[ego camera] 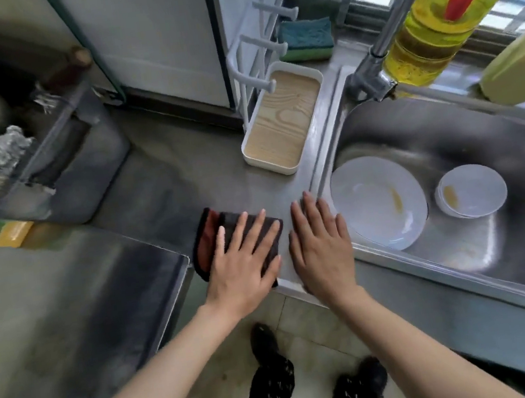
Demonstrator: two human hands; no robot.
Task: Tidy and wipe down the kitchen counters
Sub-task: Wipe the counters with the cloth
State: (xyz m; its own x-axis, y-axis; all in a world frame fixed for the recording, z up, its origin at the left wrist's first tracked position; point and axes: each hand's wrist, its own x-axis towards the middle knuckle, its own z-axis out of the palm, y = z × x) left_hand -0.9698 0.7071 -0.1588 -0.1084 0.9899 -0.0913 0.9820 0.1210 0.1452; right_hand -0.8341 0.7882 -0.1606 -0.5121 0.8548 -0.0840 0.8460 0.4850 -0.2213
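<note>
A folded dark grey and red cloth (213, 239) lies on the steel counter (183, 176) near its front edge. My left hand (246, 261) presses flat on the cloth, fingers spread. Just to its right, my right hand (323, 247) rests flat on the bare counter next to the sink's left rim, holding nothing.
The sink (465, 258) holds a white plate (376, 203) and a small white bowl (471, 194), both smeared. A white rack with a wood tray (284, 125) stands behind the hands. Sponges (307, 39), a tap (379, 57) and an oil bottle (429, 30) sit at the back. A second counter (51, 313) is at left.
</note>
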